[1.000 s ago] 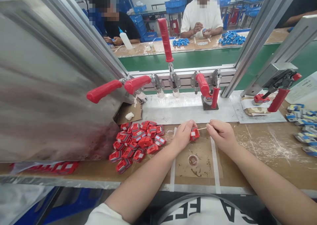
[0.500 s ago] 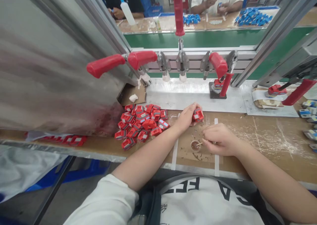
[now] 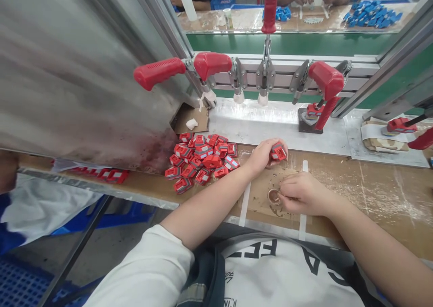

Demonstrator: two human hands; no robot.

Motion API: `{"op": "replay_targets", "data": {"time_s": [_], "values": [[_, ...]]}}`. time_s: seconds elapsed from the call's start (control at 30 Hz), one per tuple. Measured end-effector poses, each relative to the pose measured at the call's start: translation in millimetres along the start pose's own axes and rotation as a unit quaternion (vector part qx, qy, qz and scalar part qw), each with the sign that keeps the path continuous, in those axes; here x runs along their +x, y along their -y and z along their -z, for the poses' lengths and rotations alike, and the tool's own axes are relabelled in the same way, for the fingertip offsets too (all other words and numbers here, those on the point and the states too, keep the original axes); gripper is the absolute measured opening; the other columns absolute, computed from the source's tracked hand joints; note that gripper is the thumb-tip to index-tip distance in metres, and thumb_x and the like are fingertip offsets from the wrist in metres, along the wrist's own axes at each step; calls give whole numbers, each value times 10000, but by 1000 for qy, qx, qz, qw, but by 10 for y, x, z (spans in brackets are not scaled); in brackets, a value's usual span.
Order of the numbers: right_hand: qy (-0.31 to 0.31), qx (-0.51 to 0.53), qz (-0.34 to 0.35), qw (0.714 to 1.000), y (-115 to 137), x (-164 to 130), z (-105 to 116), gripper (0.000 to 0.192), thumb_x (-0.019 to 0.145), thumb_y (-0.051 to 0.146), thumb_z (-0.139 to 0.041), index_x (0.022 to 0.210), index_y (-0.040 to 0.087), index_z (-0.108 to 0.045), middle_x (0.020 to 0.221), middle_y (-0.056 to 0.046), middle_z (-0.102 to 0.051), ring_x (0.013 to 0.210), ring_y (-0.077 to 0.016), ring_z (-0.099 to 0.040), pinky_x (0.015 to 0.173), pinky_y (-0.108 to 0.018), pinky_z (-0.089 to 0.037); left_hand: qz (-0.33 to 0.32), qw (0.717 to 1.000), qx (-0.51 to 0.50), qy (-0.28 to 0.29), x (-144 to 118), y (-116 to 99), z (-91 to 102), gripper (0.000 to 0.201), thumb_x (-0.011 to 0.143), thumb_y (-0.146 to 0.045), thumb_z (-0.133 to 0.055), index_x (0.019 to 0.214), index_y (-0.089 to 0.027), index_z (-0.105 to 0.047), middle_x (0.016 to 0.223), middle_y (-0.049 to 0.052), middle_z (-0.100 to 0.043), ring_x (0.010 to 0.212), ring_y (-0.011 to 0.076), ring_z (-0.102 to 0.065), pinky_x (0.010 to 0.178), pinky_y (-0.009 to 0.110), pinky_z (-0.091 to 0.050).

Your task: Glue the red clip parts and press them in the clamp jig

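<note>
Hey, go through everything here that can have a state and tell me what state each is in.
Left hand: closed around one red-and-grey plastic block.
Right hand: fingers pinched together, at the small round cup.
Cup: uncovered, brown contents.
Pile of red-and-grey plastic blocks: loosely heaped.
Central red clamp handle: upright.
Leftmost red clamp handle: sticking out sideways.
White plastic bottle: standing.
</note>
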State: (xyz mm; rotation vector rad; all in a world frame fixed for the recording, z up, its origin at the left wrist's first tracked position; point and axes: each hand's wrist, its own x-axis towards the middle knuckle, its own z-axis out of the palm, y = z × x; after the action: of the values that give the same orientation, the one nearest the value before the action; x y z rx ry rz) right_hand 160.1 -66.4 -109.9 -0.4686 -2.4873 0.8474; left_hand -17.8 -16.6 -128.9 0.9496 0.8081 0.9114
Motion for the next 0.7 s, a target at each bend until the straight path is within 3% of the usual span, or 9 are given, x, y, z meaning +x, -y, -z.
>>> {"op": "replay_targets", "data": {"time_s": [0.1,0.2,0.27,0.7], "values": [[-132,26,-29,990,-6,-13,72,408,942,112,-501,638,230,-255,581,54,-268,521,-117,-266,533,-298,-224,7,1000,22,2,-15,-11,-12,370,917,-441,-435,769,-151,-609,656,29,-579,439,78,-353,425,211,-216],[-299,20,-113,947,-40,-23,151,408,981,144,-488,633,229,-291,586,48,-283,514,-114,-295,523,-294,-230,17,997,78,-12,-39,-33,-46,382,913,-459,-423,770,-156,-608,598,4,-516,460,90,-341,429,204,-223],[-352,20,-146,924,-79,-25,183,410,999,182,-493,629,225,-322,592,44,-315,523,-114,-320,528,-289,-250,19,994,104,-18,-51,-49,-65,380,914,-465,-421,774,-161,-599,590,-8,-493,480,96,-345,437,200,-238],[-313,-5,-140,939,-163,22,162,392,1000,168,-519,653,214,-342,606,56,-356,546,-98,-344,545,-258,-268,17,987,160,-14,-80,-74,-97,391,942,-462,-397,780,-171,-603,676,-5,-516,578,120,-416,478,204,-307]]}}
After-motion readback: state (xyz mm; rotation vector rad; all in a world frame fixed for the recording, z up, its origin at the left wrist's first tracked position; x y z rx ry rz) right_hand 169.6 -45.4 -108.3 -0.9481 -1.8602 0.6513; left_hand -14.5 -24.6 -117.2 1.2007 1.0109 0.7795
